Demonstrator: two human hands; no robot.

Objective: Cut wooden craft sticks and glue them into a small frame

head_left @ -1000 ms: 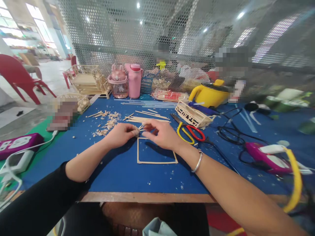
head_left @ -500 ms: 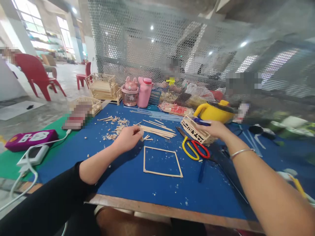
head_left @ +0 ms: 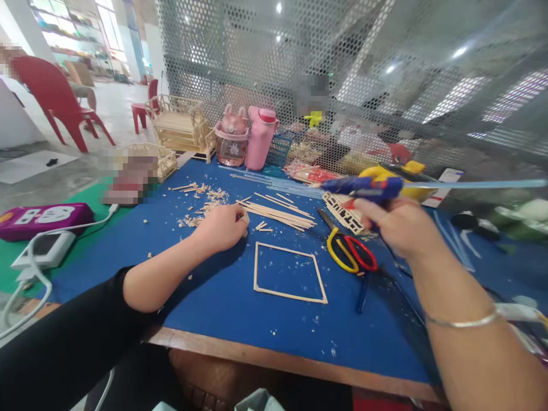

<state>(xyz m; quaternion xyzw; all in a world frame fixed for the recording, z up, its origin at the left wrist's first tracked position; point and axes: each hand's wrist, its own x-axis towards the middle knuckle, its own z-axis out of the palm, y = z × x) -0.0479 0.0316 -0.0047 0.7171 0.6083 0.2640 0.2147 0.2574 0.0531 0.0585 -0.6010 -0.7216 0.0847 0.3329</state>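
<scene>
Two hands: left hand (head_left: 222, 227) pinching stick piece (head_left: 245, 218); right hand (head_left: 396, 225) gripping glue gun (head_left: 363, 186) above scissors (head_left: 349, 251).

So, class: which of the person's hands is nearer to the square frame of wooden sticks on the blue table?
Left. The left hand rests just beside the square frame's upper left corner; the right hand, holding the glue gun, is raised off to its right.
</scene>
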